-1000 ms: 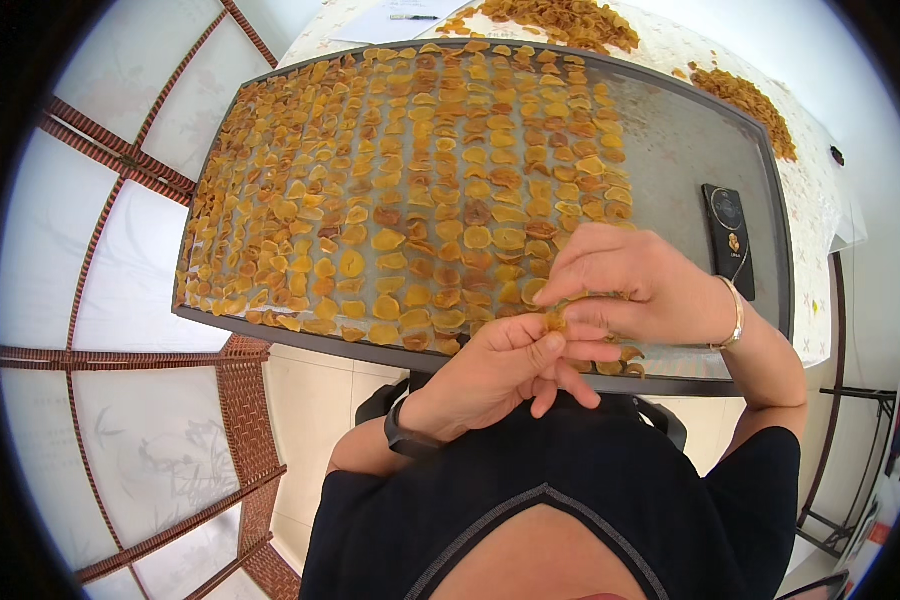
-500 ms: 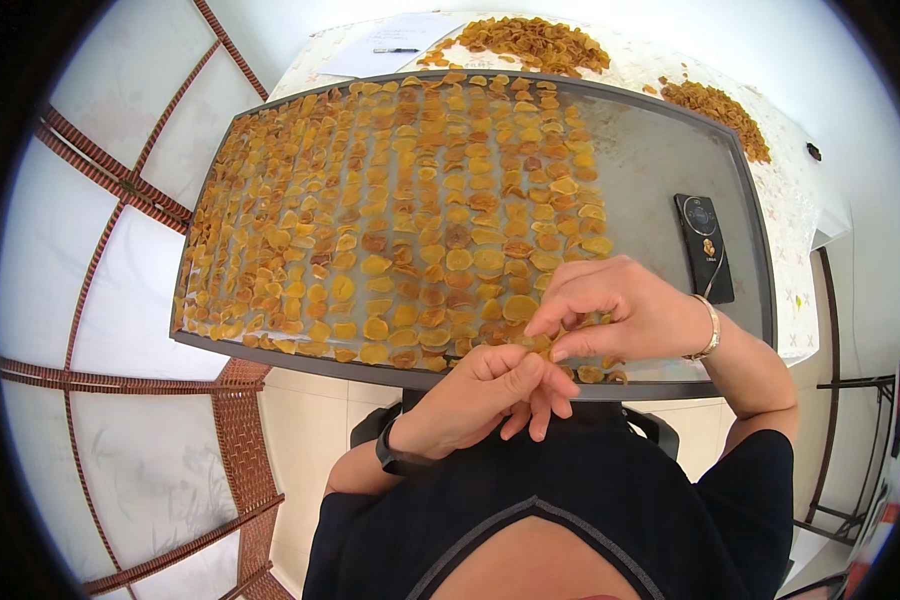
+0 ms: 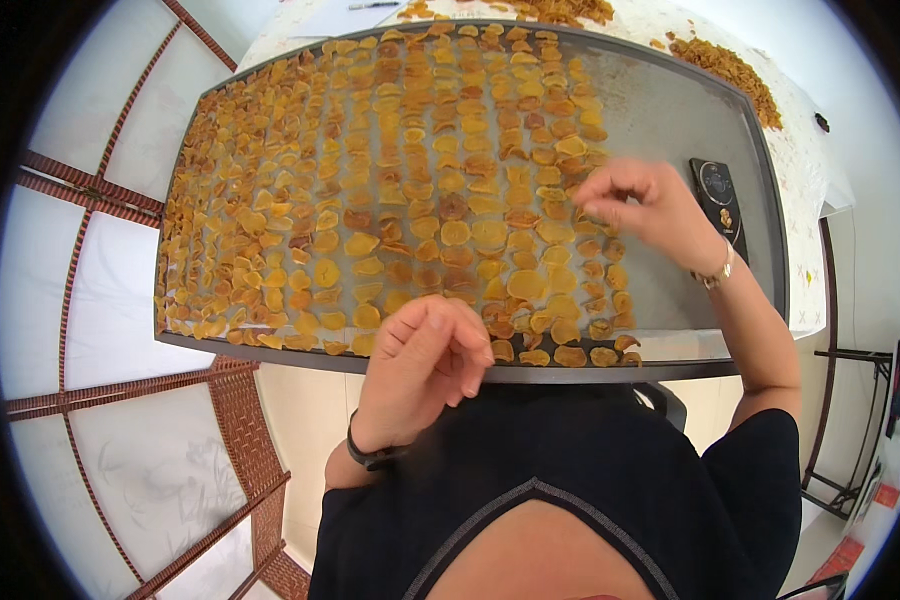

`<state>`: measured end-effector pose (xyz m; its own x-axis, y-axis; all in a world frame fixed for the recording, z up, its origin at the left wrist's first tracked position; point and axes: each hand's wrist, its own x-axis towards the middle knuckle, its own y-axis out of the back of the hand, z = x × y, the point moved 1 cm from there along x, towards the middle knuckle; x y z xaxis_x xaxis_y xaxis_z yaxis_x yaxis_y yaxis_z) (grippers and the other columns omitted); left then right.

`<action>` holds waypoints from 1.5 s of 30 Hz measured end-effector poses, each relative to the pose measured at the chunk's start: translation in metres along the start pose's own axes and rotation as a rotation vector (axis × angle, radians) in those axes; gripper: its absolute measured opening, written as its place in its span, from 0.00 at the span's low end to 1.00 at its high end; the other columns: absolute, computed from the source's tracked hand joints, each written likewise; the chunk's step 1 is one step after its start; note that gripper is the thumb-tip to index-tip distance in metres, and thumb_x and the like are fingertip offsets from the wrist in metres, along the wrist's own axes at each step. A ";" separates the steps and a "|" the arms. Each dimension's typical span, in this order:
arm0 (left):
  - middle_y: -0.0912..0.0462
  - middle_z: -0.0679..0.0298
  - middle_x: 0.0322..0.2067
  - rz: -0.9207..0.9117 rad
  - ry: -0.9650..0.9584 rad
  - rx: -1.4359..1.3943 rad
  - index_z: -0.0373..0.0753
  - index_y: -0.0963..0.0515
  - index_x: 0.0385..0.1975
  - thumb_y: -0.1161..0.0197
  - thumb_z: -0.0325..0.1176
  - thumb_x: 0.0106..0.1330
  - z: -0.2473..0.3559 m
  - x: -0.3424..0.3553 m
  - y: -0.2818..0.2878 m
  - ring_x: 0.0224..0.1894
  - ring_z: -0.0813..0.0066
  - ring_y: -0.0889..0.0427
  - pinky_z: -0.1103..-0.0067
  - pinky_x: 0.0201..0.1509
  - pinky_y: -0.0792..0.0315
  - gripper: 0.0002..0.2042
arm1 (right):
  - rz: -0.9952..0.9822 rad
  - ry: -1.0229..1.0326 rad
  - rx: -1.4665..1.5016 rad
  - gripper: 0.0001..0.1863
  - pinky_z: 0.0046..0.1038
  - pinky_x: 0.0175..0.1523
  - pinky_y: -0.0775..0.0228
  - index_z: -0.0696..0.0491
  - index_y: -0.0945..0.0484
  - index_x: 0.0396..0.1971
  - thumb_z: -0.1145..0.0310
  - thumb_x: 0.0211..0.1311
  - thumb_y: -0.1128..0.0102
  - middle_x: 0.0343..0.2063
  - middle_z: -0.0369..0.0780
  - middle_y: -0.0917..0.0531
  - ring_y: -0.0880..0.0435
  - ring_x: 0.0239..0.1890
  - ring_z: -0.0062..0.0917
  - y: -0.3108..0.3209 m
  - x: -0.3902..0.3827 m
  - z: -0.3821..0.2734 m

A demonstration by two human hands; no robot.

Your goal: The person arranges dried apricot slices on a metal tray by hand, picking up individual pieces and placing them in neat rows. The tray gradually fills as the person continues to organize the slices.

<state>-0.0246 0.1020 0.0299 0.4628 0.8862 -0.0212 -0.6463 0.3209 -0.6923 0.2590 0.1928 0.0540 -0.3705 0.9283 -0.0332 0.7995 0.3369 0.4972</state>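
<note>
Thin, roundish amber-brown dried slices [image 3: 455, 233] lie in close rows over the left and middle of a wide grey board with a dark frame [image 3: 660, 110]. Over the right end of the rows is my right hand [image 3: 645, 205], thumb and fingertips drawn together in a pinch. Its motion blurs it slightly, and anything between the tips is too small to make out. My left hand [image 3: 425, 345] hovers by the board's near edge, its fingers curled toward the thumb. What lies in that palm, if anything, is hidden.
A black device with a round dial mark [image 3: 717, 185] rests on the board's right part, beyond my right wrist. Heaps of loose slices lie past the frame, one at the far right [image 3: 735, 75] and another at the far edge [image 3: 570, 10]. A folding screen [image 3: 120, 260] stands at left.
My hands were together at the near edge over a slice. Now they are apart: the right has moved away and to the right, the left a little leftward. The view has shifted slightly.
</note>
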 end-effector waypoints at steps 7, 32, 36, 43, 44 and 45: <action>0.22 0.60 0.29 0.071 -0.033 -0.050 0.35 0.25 0.31 0.53 0.37 0.78 -0.001 0.004 0.016 0.22 0.78 0.28 0.84 0.24 0.35 0.16 | -0.134 0.305 -0.196 0.07 0.31 0.41 0.28 0.54 0.16 0.33 0.77 0.52 0.31 0.29 0.40 0.21 0.22 0.37 0.34 -0.042 -0.033 -0.002; 0.23 0.61 0.28 0.096 0.016 -0.112 0.36 0.25 0.30 0.53 0.38 0.78 -0.003 -0.004 0.022 0.22 0.78 0.29 0.85 0.21 0.38 0.16 | -0.185 0.323 -0.410 0.10 0.34 0.45 0.29 0.53 0.17 0.32 0.73 0.47 0.29 0.30 0.39 0.23 0.25 0.39 0.35 -0.068 -0.041 -0.004; 0.23 0.61 0.28 0.107 0.023 -0.098 0.36 0.25 0.30 0.54 0.38 0.78 -0.004 -0.003 0.022 0.22 0.78 0.29 0.85 0.21 0.39 0.16 | -0.164 0.309 -0.363 0.09 0.34 0.44 0.28 0.53 0.17 0.31 0.74 0.48 0.30 0.28 0.39 0.23 0.24 0.38 0.36 -0.062 -0.041 -0.010; 0.23 0.62 0.28 0.139 0.007 -0.065 0.37 0.26 0.29 0.54 0.37 0.78 -0.005 -0.004 0.023 0.23 0.79 0.29 0.85 0.22 0.38 0.16 | 0.259 0.117 -0.254 0.09 0.20 0.38 0.29 0.54 0.15 0.36 0.68 0.57 0.29 0.30 0.33 0.16 0.21 0.31 0.15 0.019 0.013 -0.021; 0.23 0.62 0.28 0.137 0.009 -0.059 0.37 0.26 0.29 0.54 0.37 0.78 -0.005 -0.003 0.023 0.23 0.79 0.29 0.85 0.22 0.38 0.16 | 0.367 0.134 -0.257 0.10 0.19 0.36 0.28 0.53 0.14 0.37 0.64 0.58 0.30 0.30 0.32 0.16 0.21 0.30 0.13 0.038 0.033 -0.004; 0.23 0.62 0.28 0.141 0.016 -0.052 0.37 0.25 0.30 0.54 0.37 0.78 -0.004 -0.002 0.022 0.23 0.79 0.29 0.85 0.22 0.38 0.16 | 0.418 0.112 -0.306 0.11 0.19 0.37 0.27 0.54 0.14 0.37 0.63 0.59 0.30 0.30 0.33 0.15 0.21 0.30 0.13 0.058 0.054 0.012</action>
<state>-0.0377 0.1057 0.0120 0.3795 0.9158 -0.1318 -0.6735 0.1757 -0.7180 0.2912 0.2641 0.0713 -0.1117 0.9452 0.3067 0.7213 -0.1352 0.6793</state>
